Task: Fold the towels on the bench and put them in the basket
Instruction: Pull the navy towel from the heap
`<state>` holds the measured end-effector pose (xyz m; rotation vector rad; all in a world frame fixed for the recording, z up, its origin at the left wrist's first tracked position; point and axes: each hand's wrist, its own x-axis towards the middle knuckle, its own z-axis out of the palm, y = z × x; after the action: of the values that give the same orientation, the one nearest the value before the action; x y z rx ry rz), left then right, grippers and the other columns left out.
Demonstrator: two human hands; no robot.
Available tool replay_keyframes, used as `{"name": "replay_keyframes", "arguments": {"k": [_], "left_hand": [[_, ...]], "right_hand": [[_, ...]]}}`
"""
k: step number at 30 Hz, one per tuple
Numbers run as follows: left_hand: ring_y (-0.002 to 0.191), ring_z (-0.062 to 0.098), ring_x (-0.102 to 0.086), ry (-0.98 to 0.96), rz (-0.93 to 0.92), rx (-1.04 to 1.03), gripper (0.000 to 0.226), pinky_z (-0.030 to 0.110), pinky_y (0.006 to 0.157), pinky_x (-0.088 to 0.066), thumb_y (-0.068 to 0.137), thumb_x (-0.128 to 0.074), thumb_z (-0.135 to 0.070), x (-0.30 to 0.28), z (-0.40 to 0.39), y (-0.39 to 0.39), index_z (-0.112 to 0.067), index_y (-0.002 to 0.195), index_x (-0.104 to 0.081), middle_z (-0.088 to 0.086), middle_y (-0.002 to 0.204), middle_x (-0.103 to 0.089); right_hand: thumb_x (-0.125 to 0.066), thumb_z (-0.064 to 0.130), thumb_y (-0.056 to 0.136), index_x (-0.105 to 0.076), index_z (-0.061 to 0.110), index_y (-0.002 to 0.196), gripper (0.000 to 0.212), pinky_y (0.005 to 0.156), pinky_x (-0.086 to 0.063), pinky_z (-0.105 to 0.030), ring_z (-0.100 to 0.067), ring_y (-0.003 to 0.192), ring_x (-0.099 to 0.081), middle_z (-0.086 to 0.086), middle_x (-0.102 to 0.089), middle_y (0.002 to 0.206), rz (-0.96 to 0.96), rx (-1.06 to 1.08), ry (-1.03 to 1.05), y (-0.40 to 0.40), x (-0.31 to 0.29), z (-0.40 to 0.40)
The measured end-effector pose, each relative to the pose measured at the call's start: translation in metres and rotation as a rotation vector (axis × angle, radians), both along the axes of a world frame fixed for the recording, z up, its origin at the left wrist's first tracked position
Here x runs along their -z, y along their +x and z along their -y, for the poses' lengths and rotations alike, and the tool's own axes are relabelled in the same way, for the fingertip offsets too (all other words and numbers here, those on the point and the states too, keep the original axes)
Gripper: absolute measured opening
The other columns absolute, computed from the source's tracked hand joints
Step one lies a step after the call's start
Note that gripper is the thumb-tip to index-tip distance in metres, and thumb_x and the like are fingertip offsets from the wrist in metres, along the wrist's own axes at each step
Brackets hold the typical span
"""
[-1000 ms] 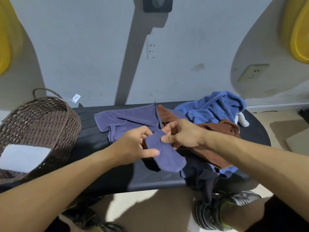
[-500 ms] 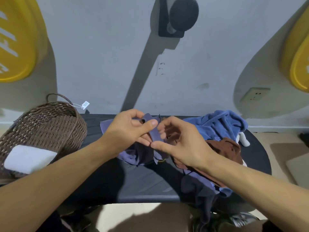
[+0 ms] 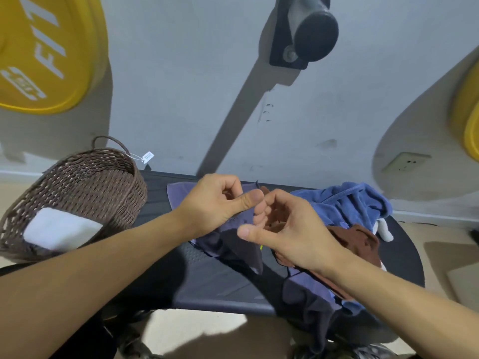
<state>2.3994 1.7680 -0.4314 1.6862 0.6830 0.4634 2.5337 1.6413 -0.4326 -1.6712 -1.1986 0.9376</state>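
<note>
A purple towel (image 3: 228, 242) hangs bunched over the middle of the dark bench (image 3: 212, 283). My left hand (image 3: 217, 203) pinches its top edge between thumb and fingers. Close beside it, my right hand (image 3: 287, 229) has its fingers curled at the same edge, thumb held apart; whether it holds cloth is hidden. A brown towel (image 3: 360, 242) and a blue towel (image 3: 347, 203) lie heaped on the bench's right part. A brown wicker basket (image 3: 85, 187) stands on the left end with a folded white towel (image 3: 59, 229) inside.
A grey wall rises right behind the bench, with a black peg (image 3: 311, 35) and yellow weight plates (image 3: 44, 53) on it. More purple cloth (image 3: 311, 301) droops over the bench's front edge at the right. A small white object (image 3: 383, 229) lies by the blue towel.
Both hands have lifted the purple towel's edge up off the bench and drawn it together. The view has tilted upward, showing more wall.
</note>
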Motion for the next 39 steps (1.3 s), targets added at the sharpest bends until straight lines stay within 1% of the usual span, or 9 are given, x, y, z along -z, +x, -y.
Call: {"name": "replay_keyframes", "arguments": {"k": [2,7,11,15,20,25,28,32,39], "left_hand": [[0.037,0.001,-0.031,-0.024,0.029,0.019,0.041,0.009,0.04,-0.024,0.074,-0.069,-0.043,0.001,0.002,0.0,-0.008,0.063,-0.05,-0.012,0.043,-0.042],[0.05,0.009,-0.052,-0.104,0.059,0.098,0.032,0.015,0.048,-0.04,0.069,-0.077,-0.039,0.0,-0.01,-0.005,-0.013,0.067,-0.058,0.012,0.061,-0.062],[0.067,0.009,-0.064,0.013,-0.02,0.183,0.017,0.021,0.066,-0.053,0.078,-0.082,-0.018,0.002,-0.026,-0.011,-0.023,0.077,-0.066,0.011,0.084,-0.071],[0.069,0.009,-0.06,-0.029,-0.064,0.246,0.015,0.02,0.07,-0.048,0.08,-0.07,-0.018,0.003,-0.034,-0.014,-0.031,0.087,-0.067,-0.01,0.081,-0.065],[0.071,0.018,-0.057,-0.048,-0.236,0.371,0.011,0.039,0.073,-0.043,0.088,-0.067,-0.033,-0.003,-0.041,-0.021,-0.025,0.095,-0.064,0.007,0.082,-0.074],[0.041,-0.003,-0.04,0.187,-0.548,0.643,0.031,0.006,0.046,-0.031,0.094,-0.06,-0.044,-0.014,-0.044,-0.029,-0.023,0.072,-0.065,-0.019,0.046,-0.05],[0.047,0.003,-0.034,0.226,-0.69,0.827,0.059,0.01,0.048,-0.031,0.09,-0.049,-0.064,-0.011,-0.042,-0.03,-0.01,0.066,-0.048,-0.013,0.05,-0.038],[0.062,0.002,-0.056,0.131,-0.819,1.0,0.036,0.02,0.062,-0.046,0.08,-0.065,-0.063,-0.005,-0.047,-0.036,-0.028,0.072,-0.064,-0.016,0.066,-0.06],[0.061,-0.004,-0.053,0.1,-0.717,0.722,0.03,0.012,0.06,-0.041,0.094,-0.06,-0.043,0.017,-0.065,-0.043,-0.027,0.069,-0.059,-0.021,0.067,-0.059]], "right_hand": [[-0.081,0.03,0.081,-0.061,0.016,0.08,0.024,0.05,-0.042,-0.011,-0.001,0.049,-0.055,0.004,-0.063,0.065,0.012,0.074,0.052,-0.006,0.003,-0.004],[-0.071,0.028,0.083,-0.06,0.017,0.077,0.017,0.069,-0.055,-0.045,-0.027,0.067,-0.065,-0.001,-0.067,0.07,0.018,0.1,0.039,0.006,-0.004,-0.008],[-0.057,0.024,0.08,-0.049,0.021,0.068,0.015,0.054,-0.044,-0.021,-0.007,0.053,-0.046,0.009,-0.048,0.057,-0.13,0.157,0.011,0.018,-0.011,-0.009],[-0.056,0.02,0.092,-0.044,0.021,0.069,0.026,0.055,-0.033,-0.024,-0.009,0.056,-0.037,0.009,-0.041,0.059,-0.196,0.132,-0.069,0.025,-0.013,-0.008],[-0.058,0.017,0.095,-0.05,0.017,0.078,0.019,0.064,-0.037,-0.026,-0.013,0.069,-0.042,0.0,-0.046,0.072,-0.224,0.143,-0.138,0.035,-0.019,-0.008],[-0.069,0.04,0.088,-0.053,0.013,0.086,0.031,0.074,-0.04,-0.034,-0.018,0.076,-0.047,-0.003,-0.052,0.079,-0.151,-0.069,-0.364,0.047,-0.02,-0.001],[-0.083,0.056,0.068,-0.06,0.011,0.102,0.061,0.09,-0.051,-0.041,-0.02,0.088,-0.062,-0.009,-0.067,0.098,0.011,-0.284,-0.52,0.048,-0.015,0.004],[-0.085,0.031,0.073,-0.065,0.018,0.108,0.042,0.102,-0.05,-0.042,-0.021,0.107,-0.067,-0.004,-0.071,0.114,0.083,-0.533,-0.766,0.049,-0.012,0.007],[-0.07,0.013,0.075,-0.059,-0.013,0.104,0.041,0.076,-0.048,-0.038,-0.026,0.077,-0.056,-0.015,-0.06,0.081,0.3,-0.533,-0.87,0.067,-0.004,-0.004]]}}
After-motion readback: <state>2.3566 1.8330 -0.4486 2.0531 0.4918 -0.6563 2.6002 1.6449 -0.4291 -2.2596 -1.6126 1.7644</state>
